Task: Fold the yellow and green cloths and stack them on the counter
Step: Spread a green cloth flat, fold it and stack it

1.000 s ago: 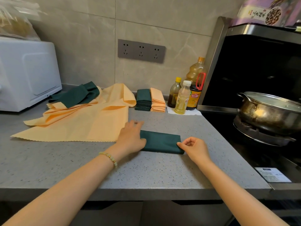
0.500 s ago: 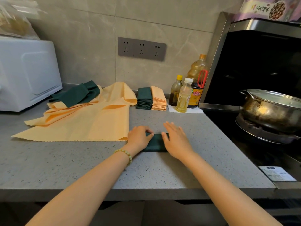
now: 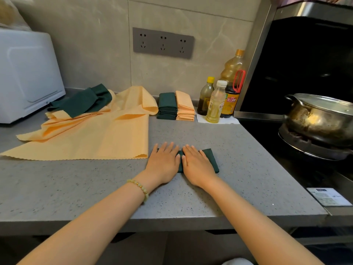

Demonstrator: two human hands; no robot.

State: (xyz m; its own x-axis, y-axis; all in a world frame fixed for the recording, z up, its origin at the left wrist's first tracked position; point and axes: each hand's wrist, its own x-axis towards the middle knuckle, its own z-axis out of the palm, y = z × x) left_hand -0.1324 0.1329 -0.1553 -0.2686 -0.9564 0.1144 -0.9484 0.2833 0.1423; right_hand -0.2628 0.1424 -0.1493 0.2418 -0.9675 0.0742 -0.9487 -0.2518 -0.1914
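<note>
Labels: dark sauce bottle (image 3: pixel 231 104) at the far right of the counter (image 3: pixel 191 197) wears a yellow label with red Chinese characters, too blurred to read; the clear bottle (image 3: pixel 215 104) of pale liquid in front of it carries a small label, also illegible.
Sticker: white printed sticker (image 3: pixel 329 197) lies on the near edge of the stove (image 3: pixel 305 169), its print too small to make out.
Green cloth: folded green cloth (image 3: pixel 210 157) lies flat on the near middle of the counter, a narrow dark rectangle mostly covered by the hands; its right end and a strip between the hands show.
Left hand: left hand (image 3: pixel 164 163), a bead bracelet (image 3: pixel 139 188) at the wrist, presses palm-down on the cloth's left half, fingers straight.
Right hand: right hand (image 3: pixel 196 165) presses palm-down on the right half, fingers straight, just beside the left.
Stacks: green stack (image 3: pixel 167 106) and yellow stack (image 3: pixel 184 107) of folded cloths stand touching, side by side at the counter's far edge, just left of the bottles.
Unfolded: yellow cloths (image 3: pixel 95 138) lie spread left of the hands, a loose green cloth (image 3: pixel 82 102) draped over their far end.
Stove: steel pot (image 3: pixel 321 119) sits on it at right.
</note>
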